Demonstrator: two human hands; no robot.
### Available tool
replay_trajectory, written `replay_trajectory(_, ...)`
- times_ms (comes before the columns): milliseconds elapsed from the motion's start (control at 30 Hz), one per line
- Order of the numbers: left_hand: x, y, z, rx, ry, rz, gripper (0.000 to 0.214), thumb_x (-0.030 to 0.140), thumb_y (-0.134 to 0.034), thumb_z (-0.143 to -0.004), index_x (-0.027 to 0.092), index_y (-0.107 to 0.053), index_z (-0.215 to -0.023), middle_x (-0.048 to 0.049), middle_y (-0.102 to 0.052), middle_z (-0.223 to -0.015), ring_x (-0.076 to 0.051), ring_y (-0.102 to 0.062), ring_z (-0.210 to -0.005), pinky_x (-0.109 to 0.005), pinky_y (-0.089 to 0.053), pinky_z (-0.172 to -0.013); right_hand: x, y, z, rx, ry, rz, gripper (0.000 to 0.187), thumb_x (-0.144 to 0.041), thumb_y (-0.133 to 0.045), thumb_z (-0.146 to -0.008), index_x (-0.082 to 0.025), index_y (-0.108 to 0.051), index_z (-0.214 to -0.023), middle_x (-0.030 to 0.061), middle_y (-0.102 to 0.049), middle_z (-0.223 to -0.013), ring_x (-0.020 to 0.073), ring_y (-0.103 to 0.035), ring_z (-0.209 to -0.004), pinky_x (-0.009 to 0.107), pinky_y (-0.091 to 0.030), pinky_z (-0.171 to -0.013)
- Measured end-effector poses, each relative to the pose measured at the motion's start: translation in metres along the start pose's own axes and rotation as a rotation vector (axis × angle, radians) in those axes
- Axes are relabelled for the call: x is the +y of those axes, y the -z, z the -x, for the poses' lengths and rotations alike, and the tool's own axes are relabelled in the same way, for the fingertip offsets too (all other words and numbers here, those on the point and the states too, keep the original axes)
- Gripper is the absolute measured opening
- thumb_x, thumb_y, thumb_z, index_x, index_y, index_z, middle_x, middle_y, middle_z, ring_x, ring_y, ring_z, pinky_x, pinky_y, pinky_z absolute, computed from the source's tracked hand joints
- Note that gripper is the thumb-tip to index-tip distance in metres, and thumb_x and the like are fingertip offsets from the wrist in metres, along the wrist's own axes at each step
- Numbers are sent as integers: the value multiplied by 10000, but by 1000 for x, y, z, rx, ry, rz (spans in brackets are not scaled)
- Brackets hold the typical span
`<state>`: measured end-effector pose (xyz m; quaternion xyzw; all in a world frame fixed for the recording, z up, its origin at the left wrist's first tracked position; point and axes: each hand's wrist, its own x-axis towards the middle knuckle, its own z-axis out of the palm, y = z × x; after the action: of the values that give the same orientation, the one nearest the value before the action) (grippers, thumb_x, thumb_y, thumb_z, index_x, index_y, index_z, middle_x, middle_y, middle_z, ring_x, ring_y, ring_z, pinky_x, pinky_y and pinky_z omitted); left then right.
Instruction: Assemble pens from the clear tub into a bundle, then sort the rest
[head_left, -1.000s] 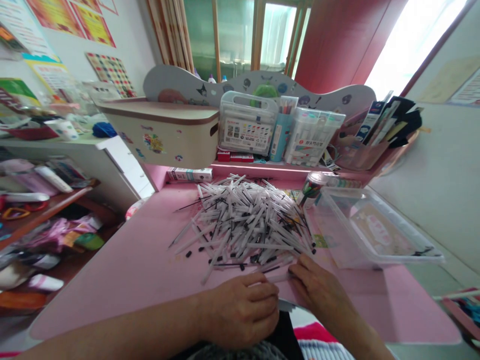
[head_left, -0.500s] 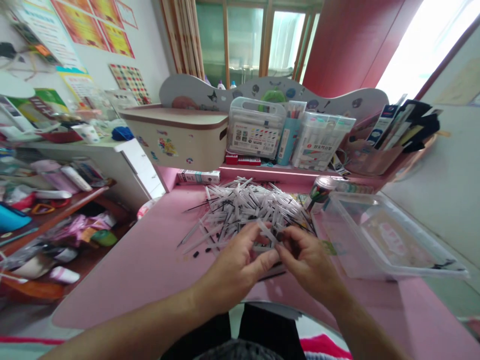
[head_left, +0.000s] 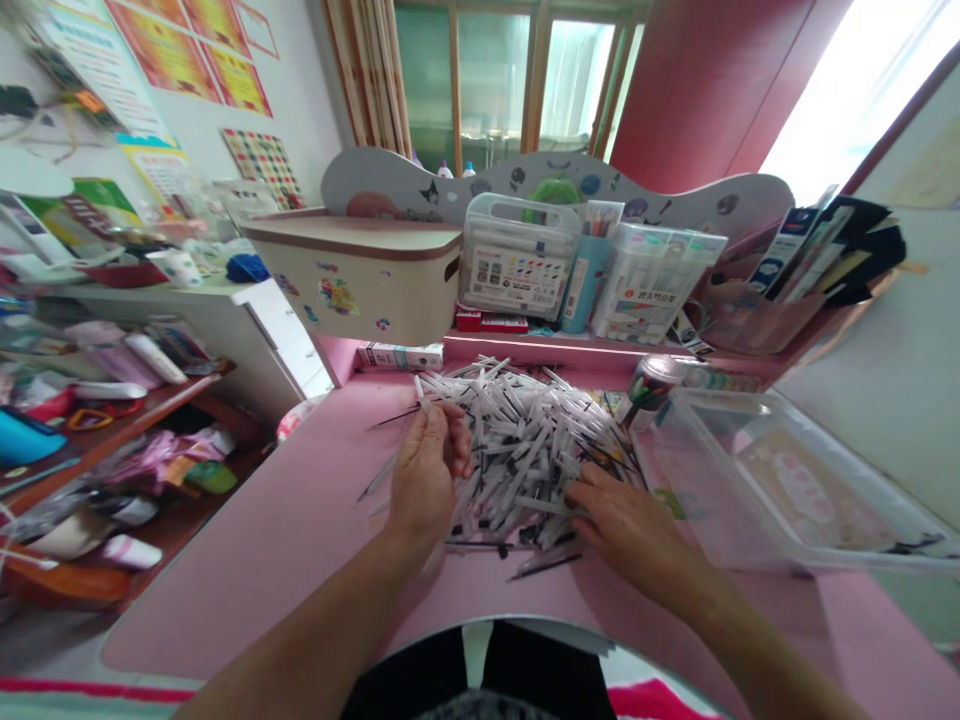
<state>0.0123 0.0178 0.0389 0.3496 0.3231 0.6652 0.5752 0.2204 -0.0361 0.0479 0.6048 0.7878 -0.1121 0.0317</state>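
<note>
A heap of white pen barrels and thin black refills (head_left: 525, 440) lies in the middle of the pink desk (head_left: 285, 540). My left hand (head_left: 426, 472) is raised at the heap's left edge. Its fingers are curled round a white pen barrel (head_left: 421, 392) that sticks up above them. My right hand (head_left: 621, 522) lies low at the heap's near right corner, fingers stretched forward with the tips on the barrels there. A loose black refill (head_left: 544, 567) lies on the desk just in front of my right hand.
A clear plastic box (head_left: 795, 500) stands to the right of the heap, with a small can (head_left: 646, 385) at its far left corner. Marker cases (head_left: 517, 262), a cream storage box (head_left: 360, 270) and a pen holder line the back shelf. Cluttered shelves (head_left: 97, 400) are on the left.
My hands were together near the desk's front edge, then joined over the heap. Now they have parted: the left went up and left with a barrel, the right dropped to the heap's near right.
</note>
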Motion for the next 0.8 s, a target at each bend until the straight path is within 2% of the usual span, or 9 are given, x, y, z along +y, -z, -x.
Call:
replay_trajectory(100, -5, 2, 0, 1, 59, -24, 315, 476, -643, -839, 176, -559, -882, 63, -480, -556, -48, -313, -396, -149, -268, -377, 0, -5, 0, 30, 6, 5, 158, -111, -518, -869, -182, -653, -910, 92, -629, -1040, 247, -640, -942, 315, -428, -768)
replay_trajectory(267, -7, 5, -1, -29, 162, -6, 307, 481, -589, -847, 178, -565, -898, 46, -513, -574, -49, -302, -398, -148, -229, -380, -1, 4, -11, 201, 30, -124, 100, -140, -534, -832, -179, -625, -824, 63, -641, -896, 202, -601, -838, 293, -384, -725)
replay_trajectory(400, -9, 7, -4, -44, 229, 11, 276, 430, -583, -817, 160, -585, -872, 31, -530, -567, -51, -314, -394, -153, -231, -380, -4, 22, -43, 301, -110, -349, 67, -157, -564, -751, -193, -595, -703, -8, -587, -640, 148, -518, -622, 265, -308, -585)
replay_trajectory(500, -12, 9, -5, -66, 228, -9, 264, 403, -606, -786, 148, -593, -852, 29, -537, -556, -51, -319, -390, -157, -233, -375, -5, 27, -74, 269, -191, -600, 107, -155, -598, -672, -186, -555, -579, -32, -528, -525, 119, -468, -531, 251, -271, -514)
replay_trajectory(567, -13, 9, -5, -103, 228, -42, 264, 401, -621, -784, 150, -591, -860, 30, -543, -542, -58, -334, -386, -163, -242, -373, -5, 25, -90, 245, -198, -670, 191, -204, -565, -729, -184, -532, -542, -32, -515, -470, 102, -438, -455, 242, -269, -472)
replay_trajectory(633, -12, 9, -5, -138, 230, -93, 267, 406, -620, -804, 152, -584, -878, 26, -560, -534, -65, -364, -386, -169, -262, -382, -4, 22, -97, 236, -202, -728, 263, -302, -505, -823, -181, -553, -594, -20, -558, -481, 95, -416, -402, 238, -263, -431)
replay_trajectory(733, -11, 10, -4, -171, 229, -182, 270, 414, -573, -857, 150, -574, -911, 17, -585, -539, -68, -403, -392, -167, -277, -404, 1, 19, -93, 252, -186, -767, 353, -413, -416, -901, -181, -588, -698, -10, -611, -538, 100, -410, -390, 237, -268, -418)
replay_trajectory(800, -10, 10, -3, -181, 230, -221, 276, 417, -547, -875, 149, -571, -937, 20, -583, -533, -65, -389, -383, -164, -260, -400, 8, 19, -83, 276, -158, -747, 318, -388, -458, -886, -185, -590, -680, -15, -603, -557, 110, -443, -445, 239, -297, -460)
